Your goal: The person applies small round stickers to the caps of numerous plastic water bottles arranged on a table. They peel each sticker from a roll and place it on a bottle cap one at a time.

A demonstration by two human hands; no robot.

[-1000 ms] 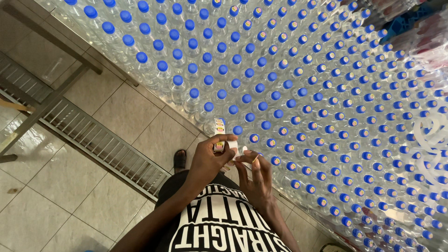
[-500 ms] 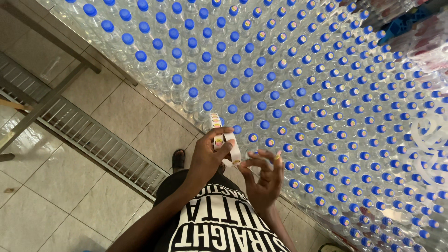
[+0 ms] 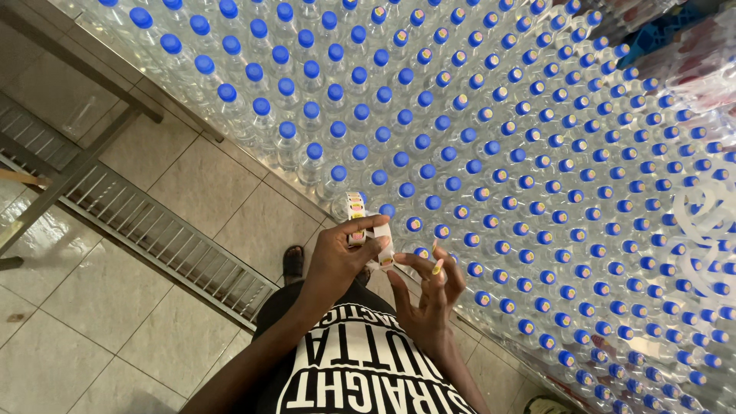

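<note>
My left hand [image 3: 341, 261] grips a white strip of small round stickers [image 3: 366, 228], pink and yellow, which curls up over my fingers. My right hand [image 3: 429, 295] is beside it with its fingers spread, and a yellow sticker [image 3: 438, 266] sits on one fingertip. Both hands hover at the near edge of a big block of clear plastic bottles with blue caps [image 3: 491, 146]. Many caps close to my hands carry a small round sticker; the far-left caps look bare.
A metal floor drain grate [image 3: 153, 230] runs diagonally across the beige tiled floor on the left. A metal table frame with a leg [image 3: 77, 165] stands at upper left. My sandalled foot [image 3: 293, 262] is next to the bottles. Blue crates [image 3: 652, 34] show at top right.
My left hand has lifted the sticker strip slightly, and the strip now curls higher. My right hand has pulled away from the strip and opened its fingers, with a sticker on one fingertip.
</note>
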